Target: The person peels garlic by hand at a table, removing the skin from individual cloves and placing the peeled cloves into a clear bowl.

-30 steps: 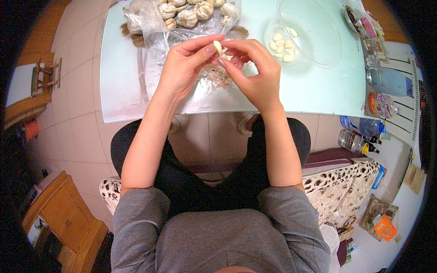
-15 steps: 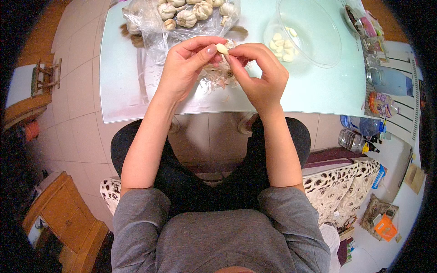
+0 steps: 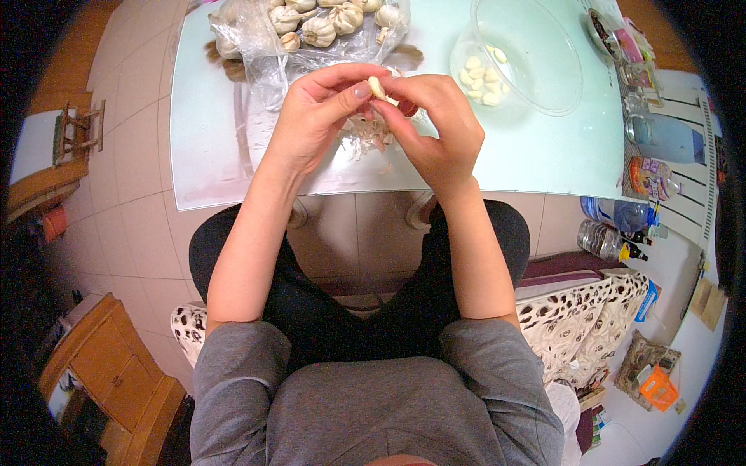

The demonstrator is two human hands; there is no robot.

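Observation:
A pale, peeled garlic clove (image 3: 377,88) is pinched between the thumb and fingers of my left hand (image 3: 320,105). My right hand (image 3: 439,116) meets it from the other side, its thumb and index finger closed on the clove's lower end. Under both hands lies a small heap of papery garlic skins (image 3: 365,138). Several whole garlic bulbs (image 3: 318,33) rest on a clear plastic bag (image 3: 268,58) beyond my left hand. To the right stands a clear plastic container (image 3: 544,113) with several peeled garlic cloves (image 3: 483,81) inside.
The pale glass table (image 3: 225,175) has its near edge just in front of my knees. Along its right side are a metal bowl (image 3: 604,35), jars and several bottles (image 3: 668,138). A patterned sofa (image 3: 571,318) is at my right, a wooden cabinet (image 3: 116,373) at lower left.
The clove has tipped to a more upright angle between my fingers. My right hand has shifted slightly left and its fingers have curled in; my left hand is nearly unmoved.

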